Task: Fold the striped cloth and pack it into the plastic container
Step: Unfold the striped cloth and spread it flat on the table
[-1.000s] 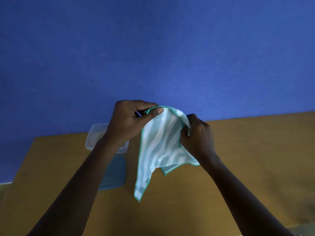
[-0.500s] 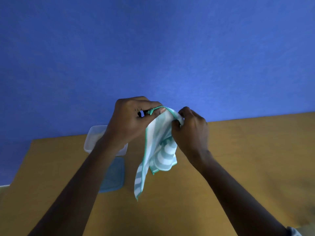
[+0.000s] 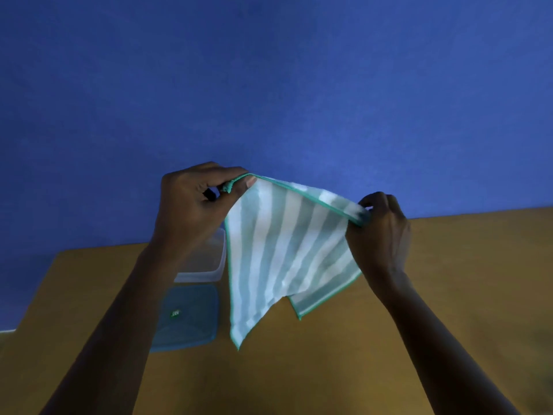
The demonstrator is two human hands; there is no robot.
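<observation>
Above wooden table (image 3: pixel 449 295) — striped cloth (image 3: pixel 284 253) stretched between both hands (image 3: pixel 191 205) (image 3: pixel 380 232).

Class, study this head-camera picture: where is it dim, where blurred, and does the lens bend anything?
Head view: dim overall, both forearms near-silhouettes; the striped cloth is brightest, softly blurred near the right hand; the plastic container looks hazy behind the left hand; the table far edge slants, suggesting wide-angle distortion.
</observation>
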